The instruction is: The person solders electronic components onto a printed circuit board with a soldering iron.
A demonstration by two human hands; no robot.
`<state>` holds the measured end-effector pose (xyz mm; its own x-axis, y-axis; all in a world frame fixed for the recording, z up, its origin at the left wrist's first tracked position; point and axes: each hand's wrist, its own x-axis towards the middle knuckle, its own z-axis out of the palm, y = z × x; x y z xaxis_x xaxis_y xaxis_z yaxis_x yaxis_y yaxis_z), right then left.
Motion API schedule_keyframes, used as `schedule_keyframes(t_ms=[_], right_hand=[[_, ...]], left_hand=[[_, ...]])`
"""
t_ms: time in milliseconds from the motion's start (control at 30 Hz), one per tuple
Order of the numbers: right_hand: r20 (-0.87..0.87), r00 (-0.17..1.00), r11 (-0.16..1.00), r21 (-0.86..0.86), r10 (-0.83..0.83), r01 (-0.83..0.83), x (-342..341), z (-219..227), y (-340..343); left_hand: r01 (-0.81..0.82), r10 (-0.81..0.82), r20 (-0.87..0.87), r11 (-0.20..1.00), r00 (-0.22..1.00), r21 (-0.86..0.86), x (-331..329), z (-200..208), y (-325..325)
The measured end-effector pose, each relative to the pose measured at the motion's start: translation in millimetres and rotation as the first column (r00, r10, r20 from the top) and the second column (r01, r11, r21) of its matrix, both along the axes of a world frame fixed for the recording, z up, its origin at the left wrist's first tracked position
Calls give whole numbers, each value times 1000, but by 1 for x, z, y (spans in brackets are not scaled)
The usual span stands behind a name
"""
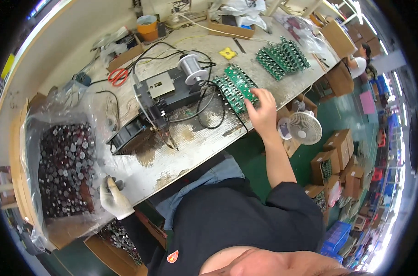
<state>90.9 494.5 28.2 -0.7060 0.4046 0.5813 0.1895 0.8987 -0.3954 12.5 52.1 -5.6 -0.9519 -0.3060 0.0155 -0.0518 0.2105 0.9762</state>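
My left hand point(114, 198), in a white glove, is closed on a small dark round part point(119, 184) at the near left of the bench. Beside it stands a plastic-lined box point(52, 234) full of similar round parts point(71, 168), some with red bits among them. My bare right hand point(264, 112) reaches to the right end of a green circuit board panel point(238, 85). Its thumb and fingers close over the panel's edge; the exact contact is partly hidden. Between my hands stands a soldering machine point(165, 92) with a solder wire spool point(191, 68).
More green board panels point(282, 57) lie at the back right, near a yellow piece point(227, 53). Red-handled scissors point(118, 77) and black cables surround the machine. A white fan point(304, 127) and cardboard boxes point(340, 149) stand beyond the bench's right edge. Another person point(358, 64) is far right.
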Motion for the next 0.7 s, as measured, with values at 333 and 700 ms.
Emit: schedule_keyframes(t_ms=[333, 700], right_hand=[[232, 953, 933, 344, -196, 108, -53, -13, 15], [31, 996, 979, -182, -86, 91, -43, 25, 19]], left_hand=[[244, -263, 168, 961, 950, 129, 45, -7, 56], [284, -406, 248, 866, 880, 411, 33, -14, 85]])
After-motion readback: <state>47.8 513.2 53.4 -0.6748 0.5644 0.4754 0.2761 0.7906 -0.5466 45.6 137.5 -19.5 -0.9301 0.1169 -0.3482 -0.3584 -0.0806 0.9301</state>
